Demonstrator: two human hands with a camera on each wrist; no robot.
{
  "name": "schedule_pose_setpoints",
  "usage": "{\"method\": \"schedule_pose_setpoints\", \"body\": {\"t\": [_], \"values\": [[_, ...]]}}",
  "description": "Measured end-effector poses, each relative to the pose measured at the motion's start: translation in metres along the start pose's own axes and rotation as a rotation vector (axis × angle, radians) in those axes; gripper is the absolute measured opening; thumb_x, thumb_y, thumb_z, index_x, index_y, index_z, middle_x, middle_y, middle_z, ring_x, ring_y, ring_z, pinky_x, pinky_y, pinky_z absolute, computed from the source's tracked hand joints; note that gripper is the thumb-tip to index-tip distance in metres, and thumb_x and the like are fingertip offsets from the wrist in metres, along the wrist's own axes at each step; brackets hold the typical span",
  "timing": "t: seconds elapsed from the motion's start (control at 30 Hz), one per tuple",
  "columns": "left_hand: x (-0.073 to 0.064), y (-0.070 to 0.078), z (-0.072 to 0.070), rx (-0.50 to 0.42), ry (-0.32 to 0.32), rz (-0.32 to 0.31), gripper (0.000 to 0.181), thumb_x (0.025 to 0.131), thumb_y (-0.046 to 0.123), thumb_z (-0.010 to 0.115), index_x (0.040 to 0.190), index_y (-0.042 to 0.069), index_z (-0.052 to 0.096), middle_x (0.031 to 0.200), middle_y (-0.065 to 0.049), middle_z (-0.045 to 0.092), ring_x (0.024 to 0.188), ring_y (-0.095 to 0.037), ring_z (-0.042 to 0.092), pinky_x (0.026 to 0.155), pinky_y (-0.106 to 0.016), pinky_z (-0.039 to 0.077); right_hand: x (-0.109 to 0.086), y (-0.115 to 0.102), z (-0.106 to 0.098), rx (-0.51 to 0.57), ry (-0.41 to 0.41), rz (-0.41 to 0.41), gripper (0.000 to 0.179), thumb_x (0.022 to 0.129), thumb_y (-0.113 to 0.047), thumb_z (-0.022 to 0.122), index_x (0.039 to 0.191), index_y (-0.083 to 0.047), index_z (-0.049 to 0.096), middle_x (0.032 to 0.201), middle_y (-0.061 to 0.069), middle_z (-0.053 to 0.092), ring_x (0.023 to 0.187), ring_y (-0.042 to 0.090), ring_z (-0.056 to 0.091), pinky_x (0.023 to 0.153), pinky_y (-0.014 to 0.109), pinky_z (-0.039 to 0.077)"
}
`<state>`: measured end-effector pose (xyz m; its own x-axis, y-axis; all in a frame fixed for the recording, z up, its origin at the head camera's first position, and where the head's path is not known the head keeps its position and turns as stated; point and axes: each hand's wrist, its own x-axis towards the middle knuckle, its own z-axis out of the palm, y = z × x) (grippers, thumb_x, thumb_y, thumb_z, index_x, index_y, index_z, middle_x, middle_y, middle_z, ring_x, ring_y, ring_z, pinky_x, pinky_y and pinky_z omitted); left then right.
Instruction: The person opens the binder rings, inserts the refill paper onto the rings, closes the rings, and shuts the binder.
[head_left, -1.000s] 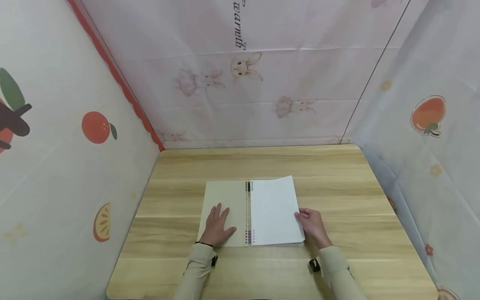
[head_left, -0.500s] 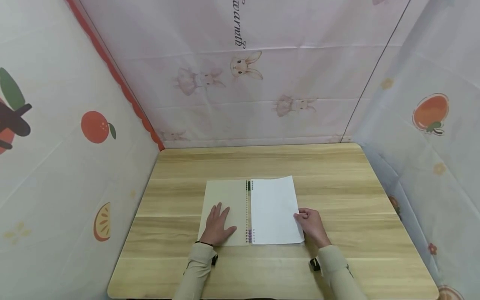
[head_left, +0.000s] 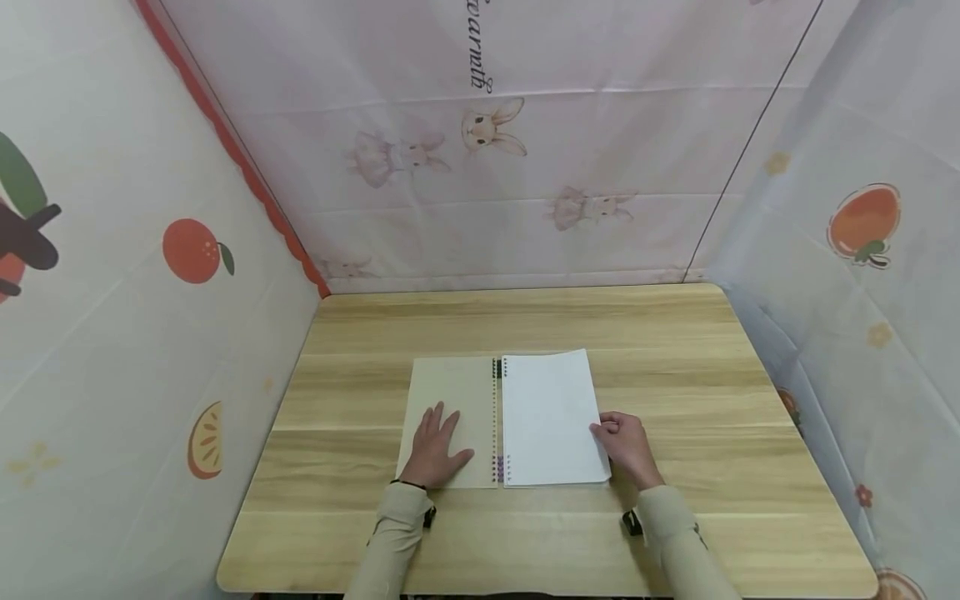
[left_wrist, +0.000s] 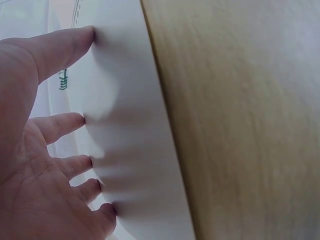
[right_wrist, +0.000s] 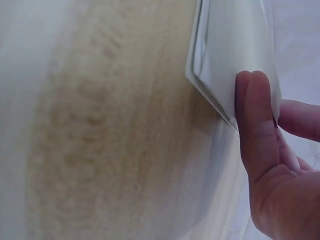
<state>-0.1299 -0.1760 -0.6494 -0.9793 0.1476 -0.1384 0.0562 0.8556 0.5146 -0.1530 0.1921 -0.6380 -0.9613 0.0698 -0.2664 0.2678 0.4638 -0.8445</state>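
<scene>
A spiral notebook lies spread on the table, its beige inside cover (head_left: 453, 387) on the left and a stack of white pages (head_left: 551, 417) on the right. My left hand (head_left: 433, 454) rests on the cover with fingers spread; in the left wrist view its fingertips (left_wrist: 82, 120) touch that surface. At the right edge of the pages, my right hand (head_left: 628, 446) pinches the paper. Seen from the right wrist, the thumb (right_wrist: 257, 110) lies along the top page, and the sheets' corner stands slightly raised over the layers beneath. Dark and purple coils (head_left: 499, 469) join the two halves.
The wooden table (head_left: 360, 333) extends around the notebook on all sides. Printed cloth walls stand at the back (head_left: 420, 233), the left (head_left: 112, 350) and the right (head_left: 847, 317). Black wrist devices (head_left: 632, 523) sit at both cuffs.
</scene>
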Motion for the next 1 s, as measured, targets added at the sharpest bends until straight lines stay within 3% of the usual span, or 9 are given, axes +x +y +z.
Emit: {"method": "schedule_pose_setpoints", "body": {"t": [0.23, 0.37, 0.47, 0.57, 0.7, 0.83, 1.0], "values": [[0.001, -0.003, 0.001, 0.005, 0.009, 0.025, 0.076, 0.093, 0.039, 0.074, 0.154, 0.005, 0.044, 0.169, -0.028, 0.02, 0.157, -0.05, 0.015, 0.125, -0.066, 0.02, 0.004, 0.0, -0.013, 0.001, 0.034, -0.047, 0.032, 0.097, -0.011, 0.066, 0.123, 0.008, 0.067, 0.11, 0.025, 0.075, 0.089, 0.026, 0.075, 0.071, 0.03, 0.06], [0.004, -0.002, -0.003, -0.005, 0.003, 0.017, 0.075, 0.094, 0.039, 0.073, 0.155, 0.006, 0.044, 0.17, -0.028, 0.017, 0.158, -0.05, 0.013, 0.126, -0.065, 0.018, 0.007, -0.01, -0.015, -0.045, 0.062, -0.145, 0.039, 0.1, -0.012, 0.063, 0.133, 0.007, 0.06, 0.124, 0.027, 0.068, 0.107, 0.036, 0.069, 0.088, 0.041, 0.06], [0.01, 0.003, -0.009, -0.004, 0.009, 0.028, 0.073, 0.095, 0.038, 0.071, 0.155, 0.006, 0.044, 0.17, -0.027, 0.017, 0.158, -0.05, 0.013, 0.127, -0.065, 0.017, 0.009, -0.02, -0.009, -0.122, 0.056, -0.26, 0.043, 0.102, -0.014, 0.063, 0.139, 0.006, 0.056, 0.138, 0.029, 0.058, 0.124, 0.044, 0.059, 0.102, 0.055, 0.053], [0.016, 0.008, -0.015, 0.024, 0.016, 0.059, 0.073, 0.095, 0.038, 0.072, 0.153, 0.003, 0.045, 0.168, -0.03, 0.021, 0.156, -0.053, 0.016, 0.126, -0.066, 0.018, 0.013, -0.029, 0.003, -0.238, 0.0, -0.402, 0.049, 0.099, -0.014, 0.068, 0.141, 0.007, 0.053, 0.144, 0.032, 0.052, 0.134, 0.049, 0.05, 0.111, 0.062, 0.044], [0.023, 0.012, -0.02, 0.092, -0.054, 0.056, 0.08, 0.095, 0.043, 0.071, 0.157, 0.004, 0.04, 0.17, -0.029, 0.017, 0.157, -0.053, 0.012, 0.126, -0.067, 0.016, 0.017, -0.035, 0.021, -0.433, -0.137, -0.532, 0.065, 0.093, -0.021, 0.076, 0.146, 0.006, 0.048, 0.158, 0.034, 0.038, 0.148, 0.053, 0.034, 0.122, 0.065, 0.03], [0.032, 0.011, -0.021, 0.137, -0.097, 0.067, 0.086, 0.094, 0.049, 0.07, 0.16, 0.006, 0.035, 0.172, -0.027, 0.013, 0.158, -0.052, 0.01, 0.125, -0.07, 0.016, 0.02, -0.035, 0.03, -0.578, -0.269, -0.535, 0.087, 0.089, -0.034, 0.08, 0.156, 0.001, 0.038, 0.169, 0.03, 0.018, 0.155, 0.056, 0.015, 0.125, 0.067, 0.02], [0.041, 0.005, -0.021, 0.184, -0.119, 0.082, 0.091, 0.091, 0.053, 0.071, 0.161, 0.008, 0.034, 0.172, -0.025, 0.015, 0.158, -0.051, 0.012, 0.124, -0.07, 0.018, 0.021, -0.028, 0.033, -0.659, -0.367, -0.471, 0.102, 0.088, -0.046, 0.08, 0.163, -0.003, 0.026, 0.172, 0.026, 0.008, 0.158, 0.053, 0.004, 0.127, 0.066, 0.015]]}}
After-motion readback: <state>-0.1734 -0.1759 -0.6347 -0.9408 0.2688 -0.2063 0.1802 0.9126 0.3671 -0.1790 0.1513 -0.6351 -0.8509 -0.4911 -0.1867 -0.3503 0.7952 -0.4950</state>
